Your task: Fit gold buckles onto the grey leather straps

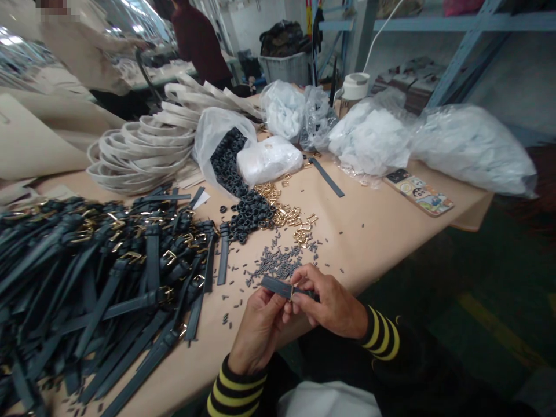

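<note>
A short dark strap (276, 285) is held between both hands over the table's front edge. My left hand (263, 317) pinches it from below, thumb on top. With thumb and fingers my right hand (326, 302) grips its other end, around a small gold buckle (292, 292) on the strap. Just beyond the hands lie many small dark tube-shaped pieces (278, 262). Gold buckles (289, 217) and dark strap loops (249, 214) are heaped farther back. At the left spreads a large pile of dark buckled straps (117, 278).
Coiled pale straps (139, 150) stand at the back left. Plastic bags (369, 133) line the table's rear, near a phone in a cartoon case (419, 192). One loose strap (326, 176) lies mid-table. Two people (200, 43) are beyond the table; blue shelving (460, 46) rises at the right.
</note>
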### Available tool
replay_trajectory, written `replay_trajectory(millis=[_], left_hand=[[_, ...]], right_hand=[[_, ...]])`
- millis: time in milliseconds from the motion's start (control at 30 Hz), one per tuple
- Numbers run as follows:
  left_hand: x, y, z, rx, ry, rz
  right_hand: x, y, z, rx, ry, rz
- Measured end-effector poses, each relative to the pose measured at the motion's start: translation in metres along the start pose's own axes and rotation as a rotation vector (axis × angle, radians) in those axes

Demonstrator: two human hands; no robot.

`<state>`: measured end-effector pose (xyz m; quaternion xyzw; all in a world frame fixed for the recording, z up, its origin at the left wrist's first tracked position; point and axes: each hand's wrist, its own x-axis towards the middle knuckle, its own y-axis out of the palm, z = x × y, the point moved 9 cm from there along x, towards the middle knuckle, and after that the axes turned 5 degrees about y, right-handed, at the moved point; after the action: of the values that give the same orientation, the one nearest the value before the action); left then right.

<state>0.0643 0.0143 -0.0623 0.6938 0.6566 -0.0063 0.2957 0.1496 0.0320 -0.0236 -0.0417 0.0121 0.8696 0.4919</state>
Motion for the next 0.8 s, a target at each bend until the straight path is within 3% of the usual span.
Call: replay_trajectory(millis=[100,300,600,800], left_hand=[[0.001,-0.002,-0.003,0.062,0.052,-0.013],[-0.008,-0.01,-0.028,0.38,0.237,-0.098],[-0.008,-0.021,-0.019,0.371,0.21,-0.09],[-0.015,-0.015,-0.029,0.552,0.29,-0.159]], right_hand=[[-0.001,0.002,0.007,-0.088,-0.047,-0.013],[0.002,-0.001,-0.001,-0.16,0.025,0.008],[0.0,-0.002,0.008,-0.356,-0.012,-0.053],[0.001,-0.007,0.006,-0.433,0.034,-0.094]])
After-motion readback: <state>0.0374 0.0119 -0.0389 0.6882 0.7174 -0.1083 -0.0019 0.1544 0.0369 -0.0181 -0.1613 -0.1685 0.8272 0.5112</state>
